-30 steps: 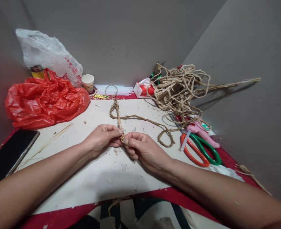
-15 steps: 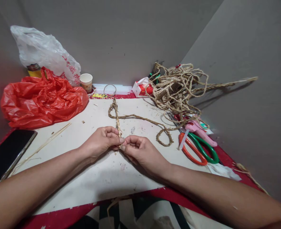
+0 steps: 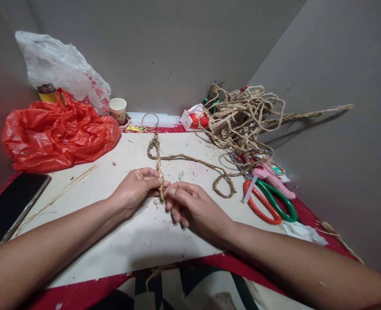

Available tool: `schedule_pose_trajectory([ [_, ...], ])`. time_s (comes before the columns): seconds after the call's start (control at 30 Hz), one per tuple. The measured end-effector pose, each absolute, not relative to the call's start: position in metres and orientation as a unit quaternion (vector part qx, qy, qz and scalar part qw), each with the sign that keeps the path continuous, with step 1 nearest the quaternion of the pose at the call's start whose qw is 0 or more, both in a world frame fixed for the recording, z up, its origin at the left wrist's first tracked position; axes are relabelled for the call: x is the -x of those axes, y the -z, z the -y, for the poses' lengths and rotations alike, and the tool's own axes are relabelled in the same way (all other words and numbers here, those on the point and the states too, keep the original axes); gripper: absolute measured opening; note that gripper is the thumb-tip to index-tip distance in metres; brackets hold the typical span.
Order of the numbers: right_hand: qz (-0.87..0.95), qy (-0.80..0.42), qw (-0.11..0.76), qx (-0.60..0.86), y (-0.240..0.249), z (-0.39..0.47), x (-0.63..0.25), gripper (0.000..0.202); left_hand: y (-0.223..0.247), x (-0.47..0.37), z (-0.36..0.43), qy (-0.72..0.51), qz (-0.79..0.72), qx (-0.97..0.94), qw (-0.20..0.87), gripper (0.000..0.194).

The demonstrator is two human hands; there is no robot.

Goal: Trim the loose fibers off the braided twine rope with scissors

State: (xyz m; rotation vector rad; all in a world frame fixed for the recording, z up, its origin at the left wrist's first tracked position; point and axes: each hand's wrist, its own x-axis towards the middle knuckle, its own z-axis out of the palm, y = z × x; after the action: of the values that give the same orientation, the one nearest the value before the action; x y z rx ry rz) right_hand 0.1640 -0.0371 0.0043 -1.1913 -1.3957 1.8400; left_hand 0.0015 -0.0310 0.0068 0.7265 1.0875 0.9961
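Observation:
A thin braided straw cord point(image 3: 158, 162) lies lengthwise on the white board point(image 3: 138, 241), its pale near end between my hands. My left hand point(image 3: 141, 186) pinches this cord close to that end between thumb and fingers. Just right of the end is my right hand point(image 3: 188, 200), thumb and index finger close together and the other fingers loosely curled; whether anything is between its fingertips is too small to tell. From the cord's looped far part, a darker length point(image 3: 193, 160) runs right to a small loop.
A heap of straw rope point(image 3: 242, 116) sits at the back right, above scissors point(image 3: 263, 204) and a pink tool point(image 3: 276, 181). On the left are a red bag point(image 3: 61, 135), a phone point(image 3: 16, 206) and loose straws point(image 3: 64, 191). A paper cup point(image 3: 118, 110) stands behind.
My right hand's fingers have loosened and spread slightly, and its fingertips have shifted off the cord's end. More of that end shows below my left hand, which still pinches the cord.

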Motion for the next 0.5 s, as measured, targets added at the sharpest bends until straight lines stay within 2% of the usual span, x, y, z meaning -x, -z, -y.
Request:
schedule_pose_trajectory([
  [0.23,0.51,-0.692,0.246,0.447,0.003,0.034,-0.16,0.042,-0.008,-0.004,0.033,-0.456,-0.474,-0.32,0.682,0.015],
  [0.5,0.519,-0.708,0.252,0.407,0.007,0.031,-0.157,0.036,-0.008,-0.006,0.034,-0.465,-0.461,-0.313,0.689,0.017],
])
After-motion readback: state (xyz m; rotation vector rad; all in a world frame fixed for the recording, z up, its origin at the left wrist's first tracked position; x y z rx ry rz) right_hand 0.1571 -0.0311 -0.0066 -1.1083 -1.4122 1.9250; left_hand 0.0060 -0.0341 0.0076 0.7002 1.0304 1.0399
